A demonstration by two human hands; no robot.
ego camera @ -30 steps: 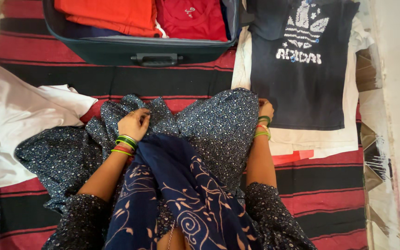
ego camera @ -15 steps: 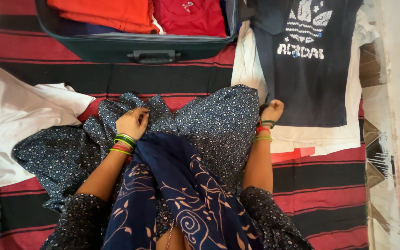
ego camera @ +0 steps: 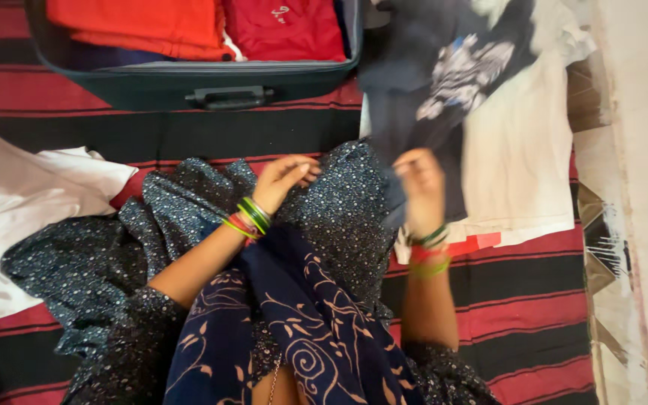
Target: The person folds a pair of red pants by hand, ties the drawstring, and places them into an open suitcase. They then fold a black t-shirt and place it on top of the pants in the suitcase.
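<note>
Even, soft daylight, no hard shadows. Motion blur on right hand [ego camera: 420, 191] & dark T-shirt [ego camera: 444, 82]; rest fairly sharp.

Both hands [ego camera: 283, 178] [ego camera: 420, 187] raised, fingers curled

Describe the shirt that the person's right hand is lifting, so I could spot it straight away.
Start at the open dark suitcase at the top, packed with red and orange clothes. Just to its right lies a stack of garments on the striped mat. The right hand grips the dark navy T-shirt there; unlike the plain white shirt under it, it has a pale printed design on its front.
</note>
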